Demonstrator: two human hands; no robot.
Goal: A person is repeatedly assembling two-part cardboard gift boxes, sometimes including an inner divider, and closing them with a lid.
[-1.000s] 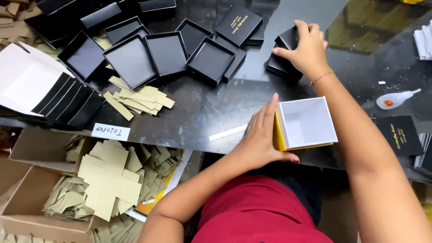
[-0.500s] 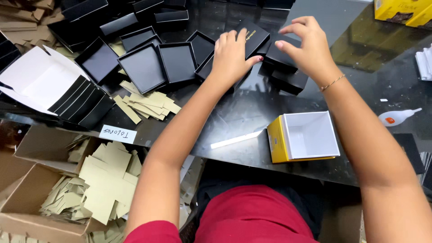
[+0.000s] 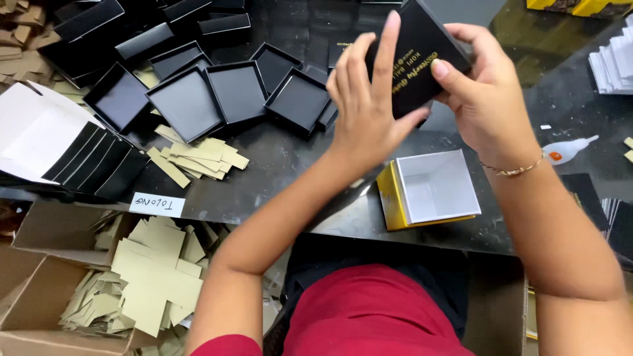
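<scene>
Both hands hold a black box lid point(image 3: 417, 60) with gold print, raised above the dark table point(image 3: 283, 171). My left hand point(image 3: 364, 109) grips its left side with fingers spread over the top. My right hand point(image 3: 484, 99) grips its right side, thumb on the printed face. Just below them an open yellow box point(image 3: 428, 191) with a white inside sits on the table near the front edge, touched by neither hand.
Several open black trays point(image 3: 217, 95) lie at the back left, beside tan card strips point(image 3: 198, 155) and stacked black-and-white sheets point(image 3: 59, 148). A cardboard box point(image 3: 39, 303) of tan cross-shaped cutouts stands below left. A glue bottle point(image 3: 567, 150) and white stacks point(image 3: 610, 66) lie right.
Both hands have lifted a black lid off the pile at the back and drawn it closer, above the yellow box. The left hand had earlier left that yellow box.
</scene>
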